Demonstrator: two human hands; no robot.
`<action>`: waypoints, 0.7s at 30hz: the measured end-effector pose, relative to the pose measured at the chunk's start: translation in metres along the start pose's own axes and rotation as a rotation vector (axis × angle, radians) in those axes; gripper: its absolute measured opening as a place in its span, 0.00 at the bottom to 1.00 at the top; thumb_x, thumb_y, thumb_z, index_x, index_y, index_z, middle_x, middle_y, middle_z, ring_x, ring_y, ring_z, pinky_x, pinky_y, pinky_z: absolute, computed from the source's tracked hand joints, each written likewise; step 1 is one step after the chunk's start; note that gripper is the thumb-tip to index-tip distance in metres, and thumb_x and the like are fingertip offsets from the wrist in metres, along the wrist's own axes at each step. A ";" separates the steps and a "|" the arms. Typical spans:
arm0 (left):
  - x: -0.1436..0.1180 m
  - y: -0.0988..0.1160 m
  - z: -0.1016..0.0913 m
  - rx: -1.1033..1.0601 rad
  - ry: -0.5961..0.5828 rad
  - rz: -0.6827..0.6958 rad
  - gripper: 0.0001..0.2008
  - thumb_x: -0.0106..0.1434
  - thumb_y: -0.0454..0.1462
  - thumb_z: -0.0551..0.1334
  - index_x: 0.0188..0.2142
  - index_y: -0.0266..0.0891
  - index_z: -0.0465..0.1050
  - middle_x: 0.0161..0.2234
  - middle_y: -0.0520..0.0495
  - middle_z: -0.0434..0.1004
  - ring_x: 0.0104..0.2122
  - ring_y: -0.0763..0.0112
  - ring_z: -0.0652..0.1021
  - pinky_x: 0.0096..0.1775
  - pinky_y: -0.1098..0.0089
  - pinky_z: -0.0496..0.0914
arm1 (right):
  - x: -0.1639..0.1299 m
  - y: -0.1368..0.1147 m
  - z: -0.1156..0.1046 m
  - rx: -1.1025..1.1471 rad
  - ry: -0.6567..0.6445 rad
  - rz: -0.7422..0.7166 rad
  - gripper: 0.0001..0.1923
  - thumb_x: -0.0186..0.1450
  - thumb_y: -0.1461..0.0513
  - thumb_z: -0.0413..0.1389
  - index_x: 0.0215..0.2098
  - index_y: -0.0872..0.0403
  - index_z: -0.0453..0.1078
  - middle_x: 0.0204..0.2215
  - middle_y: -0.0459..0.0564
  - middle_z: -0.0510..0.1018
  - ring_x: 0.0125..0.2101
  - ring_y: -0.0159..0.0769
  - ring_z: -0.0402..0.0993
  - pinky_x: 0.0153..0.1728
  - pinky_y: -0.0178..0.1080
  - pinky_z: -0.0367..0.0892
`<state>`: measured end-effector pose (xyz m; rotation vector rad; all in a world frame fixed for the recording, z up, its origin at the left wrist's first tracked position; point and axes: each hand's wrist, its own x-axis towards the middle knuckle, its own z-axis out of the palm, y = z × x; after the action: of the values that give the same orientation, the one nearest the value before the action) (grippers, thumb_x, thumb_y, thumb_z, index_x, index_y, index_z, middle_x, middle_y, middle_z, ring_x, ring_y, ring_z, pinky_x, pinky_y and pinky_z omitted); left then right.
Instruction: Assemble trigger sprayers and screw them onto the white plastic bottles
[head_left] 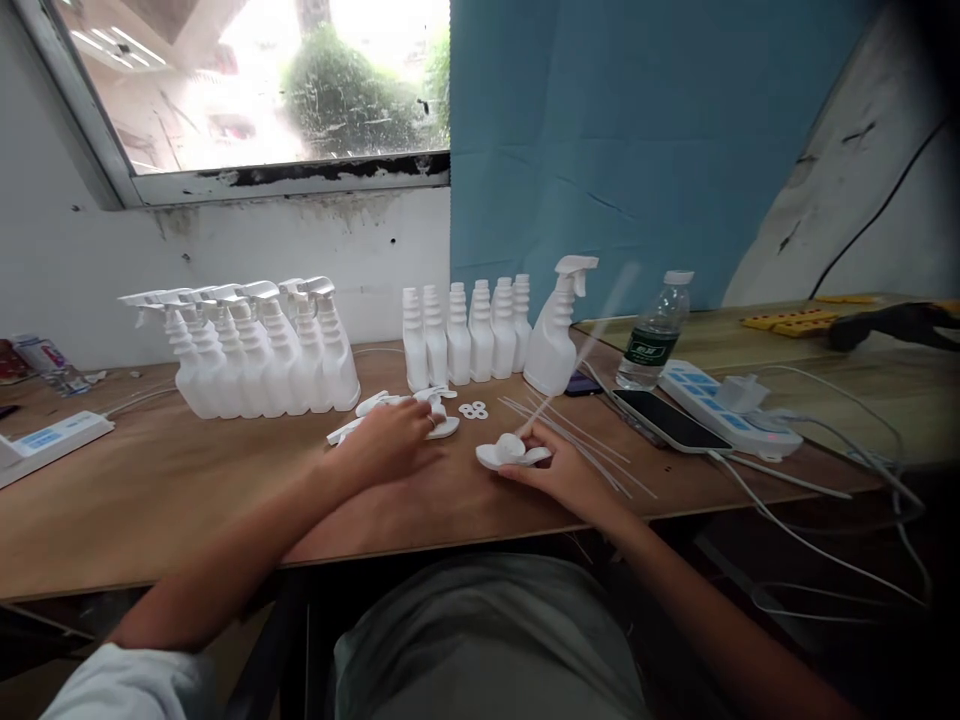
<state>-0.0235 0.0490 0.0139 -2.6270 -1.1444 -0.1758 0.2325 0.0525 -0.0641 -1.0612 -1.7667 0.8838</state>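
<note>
My right hand [564, 472] holds a white trigger spray head [512, 453] low over the wooden table [187, 490], with a thin clear dip tube [592, 335] rising from it and blurred. My left hand [390, 438] rests on the table, fingers curled over a small pile of loose white spray heads [442, 415]. Small white washers [473, 410] lie just behind them. More thin dip tubes [592, 440] lie spread to the right of my right hand.
A group of capped spray bottles [255, 350] stands at the back left, a row of uncapped bottles [465, 335] and one capped bottle [555, 330] at the centre. A water bottle [656, 330], phone [671, 420], power strips [720, 405] [45, 440] and cables [825, 480] lie around.
</note>
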 end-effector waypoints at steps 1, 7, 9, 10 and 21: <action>0.009 -0.014 -0.003 0.011 0.065 -0.036 0.19 0.69 0.45 0.54 0.53 0.37 0.67 0.49 0.40 0.71 0.49 0.58 0.72 0.45 0.62 0.70 | 0.000 0.002 -0.001 0.035 0.031 0.002 0.21 0.52 0.52 0.65 0.35 0.54 0.63 0.31 0.46 0.74 0.32 0.35 0.70 0.33 0.36 0.65; 0.087 -0.093 -0.002 -0.122 0.534 -0.360 0.28 0.63 0.42 0.61 0.59 0.36 0.56 0.60 0.34 0.57 0.59 0.51 0.61 0.55 0.55 0.64 | 0.000 0.004 -0.001 0.197 0.074 0.084 0.23 0.50 0.54 0.65 0.35 0.52 0.58 0.33 0.44 0.70 0.26 0.33 0.73 0.28 0.35 0.67; 0.108 -0.106 0.008 -0.280 0.590 -0.526 0.33 0.60 0.44 0.64 0.60 0.34 0.54 0.60 0.32 0.56 0.60 0.49 0.61 0.56 0.55 0.63 | 0.000 0.003 -0.002 0.212 0.060 0.073 0.21 0.52 0.54 0.64 0.33 0.53 0.58 0.29 0.43 0.69 0.24 0.31 0.70 0.25 0.34 0.65; 0.116 -0.110 0.013 -0.382 0.583 -0.602 0.37 0.58 0.45 0.66 0.60 0.33 0.53 0.61 0.31 0.56 0.59 0.48 0.61 0.56 0.55 0.63 | 0.000 0.003 -0.002 0.219 0.071 0.056 0.20 0.53 0.53 0.64 0.33 0.53 0.59 0.28 0.43 0.69 0.23 0.30 0.69 0.24 0.33 0.65; 0.113 -0.107 0.013 -0.584 0.713 -0.711 0.26 0.53 0.35 0.64 0.52 0.36 0.61 0.45 0.42 0.75 0.41 0.63 0.76 0.42 0.68 0.69 | -0.006 0.005 -0.005 0.223 0.408 -0.110 0.20 0.54 0.55 0.64 0.41 0.54 0.67 0.41 0.52 0.74 0.42 0.41 0.72 0.44 0.41 0.69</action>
<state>-0.0254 0.2017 0.0473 -2.0482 -1.8260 -1.6294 0.2402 0.0494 -0.0686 -0.9135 -1.3397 0.7173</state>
